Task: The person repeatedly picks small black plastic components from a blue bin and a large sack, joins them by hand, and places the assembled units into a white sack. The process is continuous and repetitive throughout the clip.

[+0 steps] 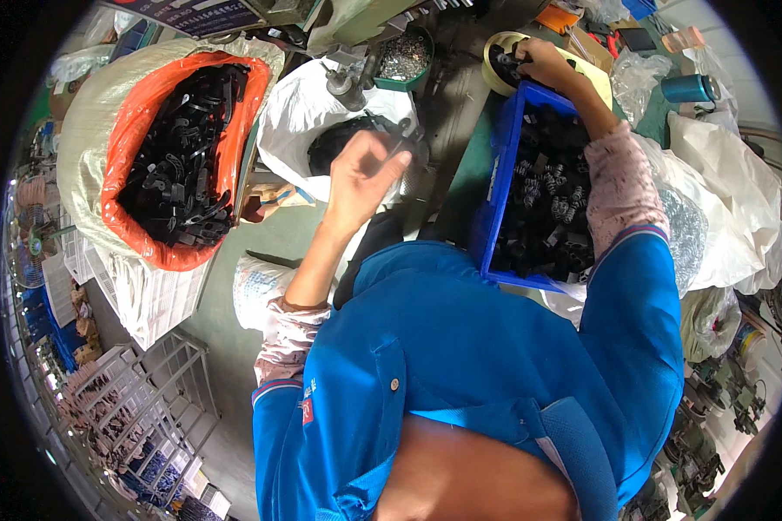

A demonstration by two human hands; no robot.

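My left hand [363,178] is raised over a white bag [297,113] that holds black parts, its fingers pinched on a small black part [401,139]. My right hand [539,65] reaches past the far end of a blue crate [501,165] into a pale yellow round tray [495,54], fingers closed on a black piece there. The crate is full of black parts with metal springs. My blue jacket fills the lower middle of the view.
A large sack with an orange liner [126,148], full of black plastic parts, stands at the left. A green bowl of small metal pieces [404,59] sits by a machine at the top. White and clear plastic bags [730,200] pile up at the right, near a teal cylinder [688,88].
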